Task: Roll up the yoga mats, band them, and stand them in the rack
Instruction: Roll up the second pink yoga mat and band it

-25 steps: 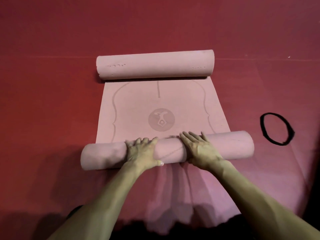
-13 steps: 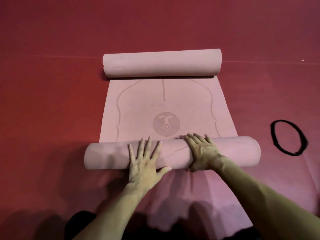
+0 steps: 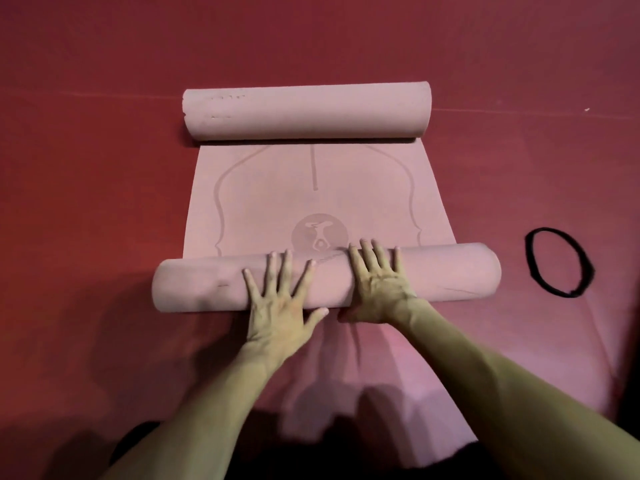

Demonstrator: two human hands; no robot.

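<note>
Red floor (image 3: 104, 168) carries a pink yoga mat (image 3: 259, 188) lying mid-floor. The left hand (image 3: 277, 306) and right hand (image 3: 377, 289) press flat on its near roll (image 3: 207, 285), grip wide, fingers spread, clasping nothing. Rolling looks about half done: a flat stretch and a far roll (image 3: 304, 112) remain. The black band (image 3: 557, 261) lies unused toward the floor's right edge, and no rack shows. A round figure emblem (image 3: 320, 233) is printed; no writing is readable.

Floor: red floor covering (image 3: 86, 174) fills the view, slightly wrinkled in front | Seam: pale seam line (image 3: 104, 95) crosses the far part | Light: dim, with a pinkish patch (image 3: 433, 358) and dark shadow (image 3: 311, 455) at the near edge
</note>
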